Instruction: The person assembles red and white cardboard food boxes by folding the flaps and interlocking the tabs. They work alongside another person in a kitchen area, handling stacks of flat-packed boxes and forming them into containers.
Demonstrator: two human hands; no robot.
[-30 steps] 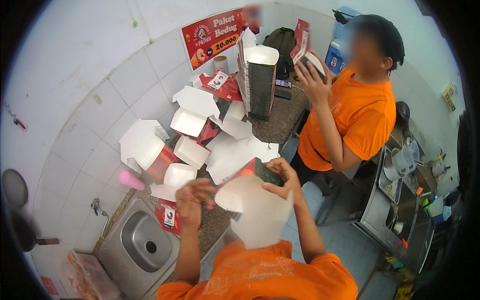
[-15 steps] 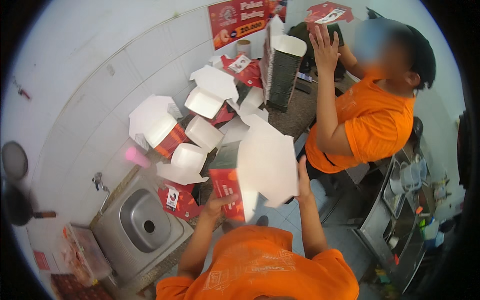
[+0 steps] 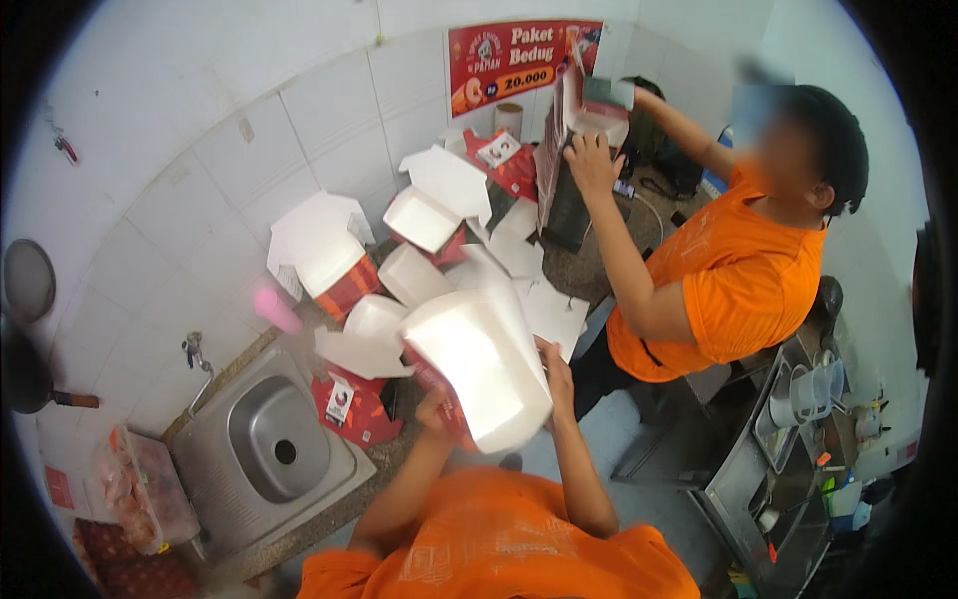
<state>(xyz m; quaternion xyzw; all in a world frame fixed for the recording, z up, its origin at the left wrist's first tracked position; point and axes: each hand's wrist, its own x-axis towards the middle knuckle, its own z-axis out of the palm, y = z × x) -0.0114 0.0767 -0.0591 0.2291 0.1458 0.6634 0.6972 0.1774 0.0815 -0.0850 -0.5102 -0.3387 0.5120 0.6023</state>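
I hold a paper food box (image 3: 484, 371), white inside with red printed sides, in front of my chest, its open top tilted up toward me. My left hand (image 3: 436, 409) grips its left red side. At the right edge, the fingers of my right hand (image 3: 557, 381) are closed on the white wall. Just beyond it on the counter stand a white open box (image 3: 414, 277), a stack of red-and-white boxes (image 3: 339, 275), another open box (image 3: 424, 220) and one with its flap folded out (image 3: 374, 321). A red box (image 3: 356, 411) lies beside the sink.
A steel sink (image 3: 284, 449) lies to the left, with a pink cup (image 3: 277, 310) behind it and a plastic tub (image 3: 150, 499) beside it. At the back right, a co-worker in orange (image 3: 738, 280) has both hands at a tall stack of nested boxes (image 3: 569, 205).
The box in my hands has turned, so its white inside now faces up toward me. The co-worker's hands have come down with a box to the top of the tall stack.
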